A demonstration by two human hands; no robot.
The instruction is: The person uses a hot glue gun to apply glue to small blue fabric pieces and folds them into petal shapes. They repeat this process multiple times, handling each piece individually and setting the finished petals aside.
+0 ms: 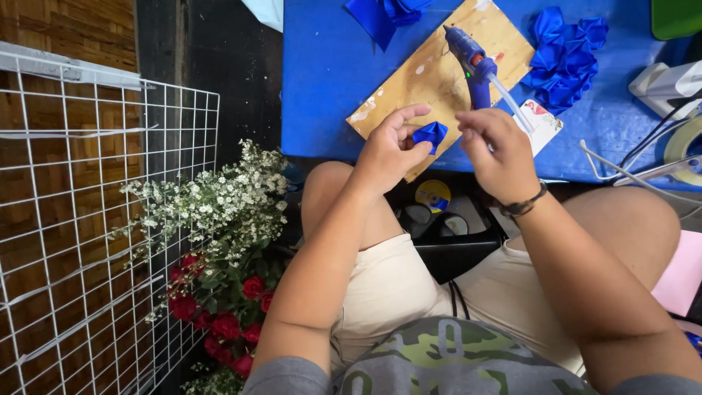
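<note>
My left hand (389,152) pinches a small folded piece of blue ribbon (430,134) between thumb and fingers, just over the near edge of a wooden board (431,73). My right hand (497,152) hovers beside it, fingers curled, close to the ribbon and just below a blue glue gun (472,62) that rests on the board with a clear glue stick (510,102) jutting from its back. Whether the right fingers grip anything is hidden.
A blue table (329,66) holds the board, folded blue ribbon petals (563,55), more ribbon (384,14), a card (542,121), tape (684,150) and white cables (629,172). White wire grid (88,219) and a bouquet of red roses and white flowers (219,249) stand at left.
</note>
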